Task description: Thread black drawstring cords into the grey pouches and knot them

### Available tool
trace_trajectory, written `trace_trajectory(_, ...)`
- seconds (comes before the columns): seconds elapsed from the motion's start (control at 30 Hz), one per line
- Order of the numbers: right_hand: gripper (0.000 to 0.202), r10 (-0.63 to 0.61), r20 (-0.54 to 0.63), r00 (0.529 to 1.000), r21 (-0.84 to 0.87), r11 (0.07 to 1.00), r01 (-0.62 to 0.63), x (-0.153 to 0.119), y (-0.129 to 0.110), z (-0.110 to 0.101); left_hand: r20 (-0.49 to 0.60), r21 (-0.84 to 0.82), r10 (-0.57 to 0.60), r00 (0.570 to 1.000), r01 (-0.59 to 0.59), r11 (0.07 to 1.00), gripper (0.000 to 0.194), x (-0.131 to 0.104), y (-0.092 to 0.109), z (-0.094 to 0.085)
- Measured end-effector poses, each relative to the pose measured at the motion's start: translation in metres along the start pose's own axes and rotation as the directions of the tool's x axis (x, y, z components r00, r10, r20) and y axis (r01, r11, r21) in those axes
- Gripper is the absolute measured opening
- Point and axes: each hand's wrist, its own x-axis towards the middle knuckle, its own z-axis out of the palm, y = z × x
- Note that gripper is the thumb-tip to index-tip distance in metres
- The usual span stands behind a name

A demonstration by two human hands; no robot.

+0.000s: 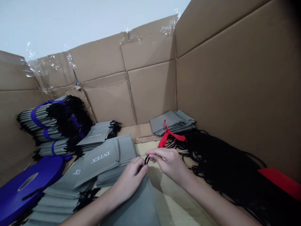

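A grey fabric pouch [138, 205] hangs below my left hand [132, 176], whose thumb and fingers pinch its upper corner. From that corner a short loop of black cord [147, 160] stands up. My right hand [167, 161] holds the cord's end between thumb and fingertips, just right of the left hand. Beside my left hand lie more grey pouches [100, 160] in overlapping stacks, some printed INTEX. A large heap of loose black cords [218, 157] spreads to the right of my right hand.
Cardboard walls [150, 91] enclose the table. Bundles of pouches [54, 122] tied with purple strap stand at the left, behind a purple ribbon roll [35, 185]. More grey pouches [169, 121] lie at the back, near a red strip [168, 136]. Another red piece [281, 182] lies at right.
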Motion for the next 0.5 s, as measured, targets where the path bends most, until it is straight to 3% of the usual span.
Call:
trace_trajectory(0.1, 0.024, -0.155, -0.066, 0.986, -0.156, 0.977, 0.143, 0.000, 0.005, -0.005, 0.026, -0.021, 0.014, 1.000, -0.013, 1.000, 0.031, -0.001, 0.002, -0.001)
trace_trajectory(0.2, 0.024, -0.185, -0.055, 0.981, -0.315, 0.936, 0.159, 0.001, 0.010, -0.009, 0.072, -0.042, -0.040, 0.997, 0.043, 0.998, 0.032, -0.001, -0.001, -0.005)
trace_trajectory(0.33, 0.024, -0.040, 0.044, 0.998, -0.392, 0.918, 0.054, 0.001, 0.020, -0.008, 0.080, -0.014, -0.051, 0.995, 0.053, 0.999, 0.030, -0.001, -0.010, -0.013)
trace_trajectory(0.5, 0.024, 0.138, 0.185, 0.973, -0.395, 0.917, -0.055, 0.003, 0.027, -0.004, 0.080, 0.085, -0.060, 0.995, 0.053, 0.995, 0.031, -0.004, -0.018, -0.017)
